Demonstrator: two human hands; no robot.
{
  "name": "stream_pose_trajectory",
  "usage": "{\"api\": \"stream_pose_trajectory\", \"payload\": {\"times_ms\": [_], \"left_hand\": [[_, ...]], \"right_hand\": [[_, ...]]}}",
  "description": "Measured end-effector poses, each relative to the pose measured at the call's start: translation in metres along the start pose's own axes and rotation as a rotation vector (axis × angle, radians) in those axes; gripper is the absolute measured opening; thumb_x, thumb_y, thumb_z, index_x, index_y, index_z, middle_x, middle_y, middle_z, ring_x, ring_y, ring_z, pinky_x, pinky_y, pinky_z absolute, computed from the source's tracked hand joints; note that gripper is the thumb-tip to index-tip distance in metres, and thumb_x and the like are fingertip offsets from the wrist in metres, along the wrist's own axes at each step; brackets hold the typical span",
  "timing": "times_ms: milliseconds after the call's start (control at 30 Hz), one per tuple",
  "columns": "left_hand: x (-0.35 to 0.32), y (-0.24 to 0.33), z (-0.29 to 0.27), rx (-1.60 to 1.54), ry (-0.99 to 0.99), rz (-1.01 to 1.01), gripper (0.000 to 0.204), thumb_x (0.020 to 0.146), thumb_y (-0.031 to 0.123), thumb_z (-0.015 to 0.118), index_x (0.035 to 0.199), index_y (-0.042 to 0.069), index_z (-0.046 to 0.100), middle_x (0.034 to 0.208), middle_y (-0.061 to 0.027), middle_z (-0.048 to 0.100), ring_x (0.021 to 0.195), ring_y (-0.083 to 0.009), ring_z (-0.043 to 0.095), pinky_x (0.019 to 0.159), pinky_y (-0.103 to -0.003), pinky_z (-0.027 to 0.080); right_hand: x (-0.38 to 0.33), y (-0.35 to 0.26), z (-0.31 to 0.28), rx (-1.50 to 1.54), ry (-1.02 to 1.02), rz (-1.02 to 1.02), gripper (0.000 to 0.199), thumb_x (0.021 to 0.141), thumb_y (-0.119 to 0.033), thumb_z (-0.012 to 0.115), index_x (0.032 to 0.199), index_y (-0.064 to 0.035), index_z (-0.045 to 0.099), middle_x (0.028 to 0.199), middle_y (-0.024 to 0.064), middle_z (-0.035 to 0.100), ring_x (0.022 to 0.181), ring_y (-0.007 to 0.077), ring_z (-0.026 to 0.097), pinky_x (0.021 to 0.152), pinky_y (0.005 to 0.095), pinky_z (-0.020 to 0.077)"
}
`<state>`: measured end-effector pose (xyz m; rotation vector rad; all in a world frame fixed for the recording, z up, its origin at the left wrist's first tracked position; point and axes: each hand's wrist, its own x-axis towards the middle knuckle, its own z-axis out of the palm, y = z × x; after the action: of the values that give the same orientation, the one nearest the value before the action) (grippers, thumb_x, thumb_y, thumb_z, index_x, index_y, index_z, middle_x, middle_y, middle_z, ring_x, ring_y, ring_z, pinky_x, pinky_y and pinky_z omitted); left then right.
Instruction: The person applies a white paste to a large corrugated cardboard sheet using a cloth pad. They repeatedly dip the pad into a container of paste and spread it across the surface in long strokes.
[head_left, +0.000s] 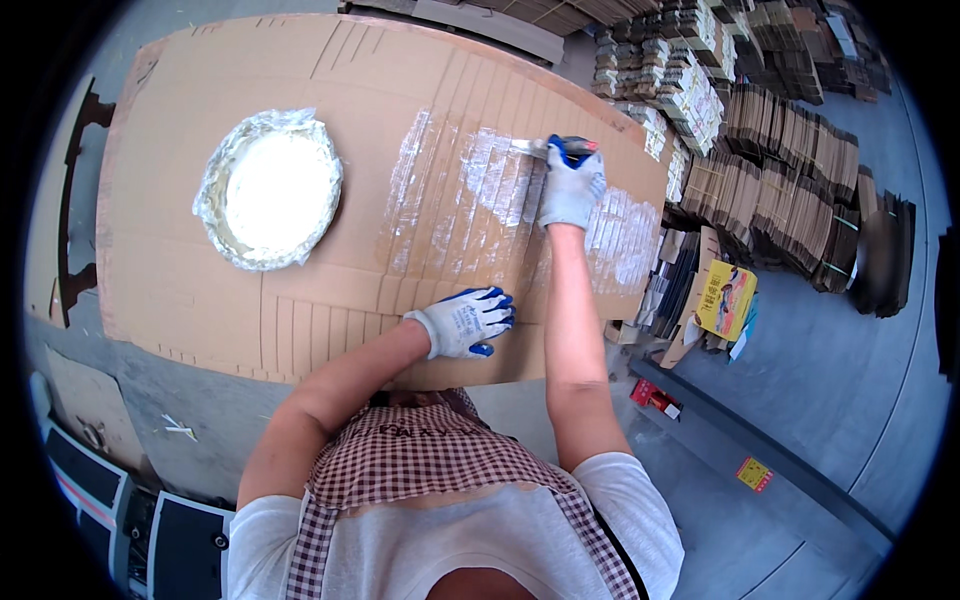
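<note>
My right hand (572, 185), in a white and blue work glove, is closed around a brush (530, 147). The brush's pale end points left, over cardboard strips (500, 190) smeared with wet white paste. My left hand (466, 322), gloved alike, lies with its fingers stretched out on the near part of the cardboard sheet (360, 200), below the coated strips. To the left on the same cardboard stands a round basin (218, 235) lined with crinkled clear plastic. Bright white paste (283, 190) fills it.
Bundled stacks of flat cardboard (765, 185) stand on the floor to the right. A box with a yellow printed panel (726, 300) sits by the table's right corner. Dark-topped carts (188, 548) are at lower left. A grey floor rail (770, 460) runs at lower right.
</note>
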<state>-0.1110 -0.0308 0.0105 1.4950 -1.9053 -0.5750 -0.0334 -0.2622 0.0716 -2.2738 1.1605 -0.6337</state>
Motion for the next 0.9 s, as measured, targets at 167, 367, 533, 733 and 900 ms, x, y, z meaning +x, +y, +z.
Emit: {"api": "stream_pose_trajectory", "payload": {"times_ms": [167,367,533,733,900], "left_hand": [[-0.003,0.0,0.004,0.006,0.048,-0.009,0.054,0.09,0.038,0.059,0.131,0.003,0.055,0.137,-0.0144,0.051,0.133,-0.0308,0.045,0.115,-0.045,0.031],[-0.001,0.002,-0.002,-0.004,0.023,-0.009,0.054,0.09,0.038,0.059,0.131,0.004,0.055,0.137,-0.0143,0.052,0.132,-0.0314,0.045,0.114,-0.045,0.032],[-0.001,-0.001,0.001,0.033,0.011,0.007,0.053,0.09,0.038,0.058,0.132,0.005,0.055,0.138,-0.0141,0.051,0.133,-0.0314,0.045,0.115,-0.045,0.031],[-0.001,0.001,0.002,0.018,0.017,-0.007,0.055,0.09,0.04,0.057,0.132,0.004,0.054,0.139,-0.0143,0.051,0.135,-0.0312,0.043,0.116,-0.046,0.03],[-0.001,0.0,-0.001,0.043,-0.029,-0.014,0.055,0.09,0.04,0.058,0.133,0.006,0.054,0.139,-0.0138,0.051,0.134,-0.0313,0.044,0.116,-0.046,0.03]], "right_hand": [[-0.009,-0.03,-0.01,-0.033,-0.069,-0.016,0.036,0.081,-0.028,0.077,0.098,-0.0007,0.062,0.098,0.0172,0.065,0.087,0.0314,0.065,0.081,0.0391,0.0509],[-0.003,-0.023,-0.01,-0.197,-0.185,-0.079,0.035,0.081,-0.029,0.075,0.1,-0.0027,0.062,0.097,0.0172,0.065,0.089,0.0329,0.066,0.083,0.0394,0.0509],[-0.04,-0.03,-0.036,-0.053,-0.349,-0.086,0.038,0.08,-0.029,0.074,0.103,-0.0018,0.062,0.099,0.0187,0.065,0.094,0.0342,0.064,0.085,0.0392,0.0504],[-0.054,0.01,-0.075,-0.477,-0.495,-0.021,0.043,0.08,-0.032,0.074,0.107,-0.0018,0.06,0.102,0.0197,0.065,0.096,0.0364,0.064,0.085,0.0424,0.0506],[-0.086,-0.014,-0.08,-0.237,-0.429,-0.219,0.038,0.08,-0.023,0.073,0.111,-0.0039,0.06,0.109,0.0159,0.062,0.097,0.0341,0.063,0.086,0.0409,0.0512]]}}
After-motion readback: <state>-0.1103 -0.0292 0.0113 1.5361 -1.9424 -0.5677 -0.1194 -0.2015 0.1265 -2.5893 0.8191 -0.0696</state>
